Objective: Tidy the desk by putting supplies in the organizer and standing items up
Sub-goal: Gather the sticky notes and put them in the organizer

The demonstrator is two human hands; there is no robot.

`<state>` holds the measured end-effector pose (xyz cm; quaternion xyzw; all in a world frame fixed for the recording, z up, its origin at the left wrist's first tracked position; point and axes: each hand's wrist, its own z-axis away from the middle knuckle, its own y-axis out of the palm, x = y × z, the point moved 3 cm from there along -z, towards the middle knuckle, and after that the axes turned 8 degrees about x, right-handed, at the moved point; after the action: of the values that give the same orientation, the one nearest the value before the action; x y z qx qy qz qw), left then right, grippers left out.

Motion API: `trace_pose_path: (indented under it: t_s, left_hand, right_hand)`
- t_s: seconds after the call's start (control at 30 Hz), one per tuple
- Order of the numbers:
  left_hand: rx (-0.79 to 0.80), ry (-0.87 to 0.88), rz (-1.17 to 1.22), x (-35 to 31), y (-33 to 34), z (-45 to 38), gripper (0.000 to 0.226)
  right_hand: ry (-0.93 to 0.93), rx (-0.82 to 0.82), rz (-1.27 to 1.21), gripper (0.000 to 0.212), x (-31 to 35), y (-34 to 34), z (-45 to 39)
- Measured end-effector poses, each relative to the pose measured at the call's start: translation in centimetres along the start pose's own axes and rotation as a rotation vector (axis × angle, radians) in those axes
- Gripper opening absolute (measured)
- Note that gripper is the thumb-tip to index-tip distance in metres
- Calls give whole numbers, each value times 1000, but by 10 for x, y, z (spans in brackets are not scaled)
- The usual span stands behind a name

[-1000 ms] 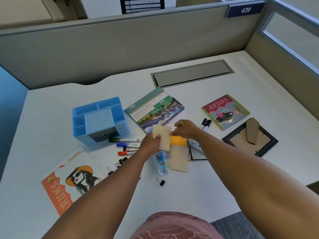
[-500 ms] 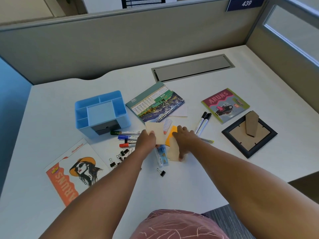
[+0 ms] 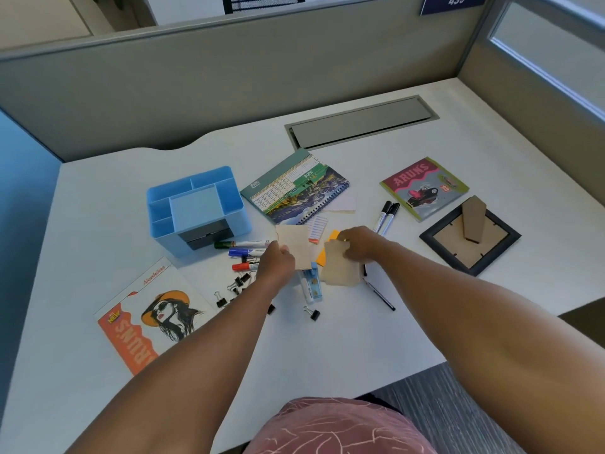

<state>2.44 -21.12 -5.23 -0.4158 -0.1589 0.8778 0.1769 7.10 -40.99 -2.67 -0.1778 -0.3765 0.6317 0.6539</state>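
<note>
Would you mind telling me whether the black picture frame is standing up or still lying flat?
Lying flat, face down. The picture frame rests on the desk with its brown backing and easel stand facing up.

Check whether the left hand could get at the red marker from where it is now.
Probably yes: the red marker lies uncovered just beside the left hand, but that hand already holds a tan card, so gripping it would be awkward.
</note>
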Motion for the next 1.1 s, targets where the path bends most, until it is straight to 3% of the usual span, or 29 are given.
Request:
trace_pose_path:
  t_s: [0.2, 0.37, 0.57, 0.77, 1.0, 1.1]
  left_hand:
    - [-3, 55, 6, -1, -11, 2, 30]
    - [47, 73, 145, -3, -19, 16, 33]
    - [125, 103, 279, -1, -32, 28, 38]
    - [167, 153, 224, 6, -48, 38, 37]
    - [256, 150, 341, 10, -54, 46, 25]
    - [292, 121, 394, 7, -53, 48, 31]
  right_hand:
    - [-43, -212, -344, 54, 17, -35, 20]
    - [-110, -375, -632, 49, 35, -46, 33]
    - [-200, -386, -584, 29, 64, -33, 38]
    - [-197, -431, -636, 27, 85, -14, 37]
    - [-188, -438, -697, 27, 91, -10, 33]
    - [-181, -406, -752, 27, 92, -9, 27]
